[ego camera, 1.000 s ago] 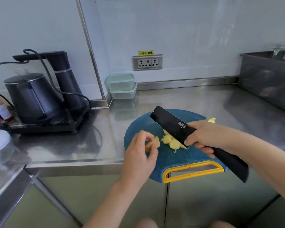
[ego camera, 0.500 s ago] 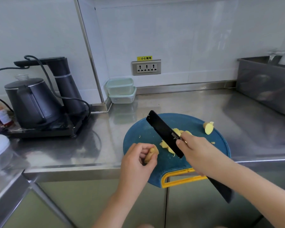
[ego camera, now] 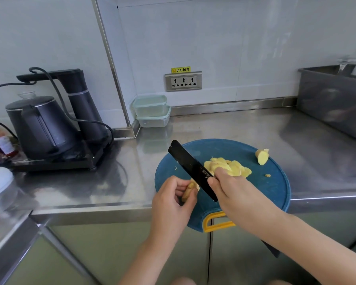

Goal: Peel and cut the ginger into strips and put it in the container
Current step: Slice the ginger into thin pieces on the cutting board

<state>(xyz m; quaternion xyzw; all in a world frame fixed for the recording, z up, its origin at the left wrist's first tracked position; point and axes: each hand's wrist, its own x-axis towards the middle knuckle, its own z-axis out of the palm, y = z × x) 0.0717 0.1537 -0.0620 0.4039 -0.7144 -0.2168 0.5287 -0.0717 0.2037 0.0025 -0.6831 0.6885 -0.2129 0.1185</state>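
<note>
**A:** What are your hands doing right now?

**B:** My left hand [ego camera: 173,194] is pinching a small piece of ginger [ego camera: 188,191] between the thumb and curled fingers, just above the near left part of the blue cutting board [ego camera: 275,192]. My right hand [ego camera: 228,190] is gripping the black knife [ego camera: 190,167], with the fingers curling round it where blade meets handle.

**A:** Where is the blade pointing?

**B:** It is slanting away from me and to the left, over the left half of the cutting board. It is running just beside the piece I am pinching, and I cannot tell whether the two are touching. The handle's end is poking out beneath my forearm, past the cutting board's near edge.

**A:** And the rest of the ginger?

**B:** A heap of pale yellow slices [ego camera: 228,167] is lying around the middle of the cutting board, right beyond my right knuckles. A bigger chunk [ego camera: 261,156] is sitting alone near the far right rim, and a tiny scrap [ego camera: 267,175] is lying a little nearer to me than that.

**A:** The container?

**B:** Two lidded containers [ego camera: 151,111] are sitting stacked on the tabletop [ego camera: 111,182], behind the cutting board and to its left, well apart from it. A black kettle [ego camera: 39,124] is standing farther to the left of the cutting board.
</note>
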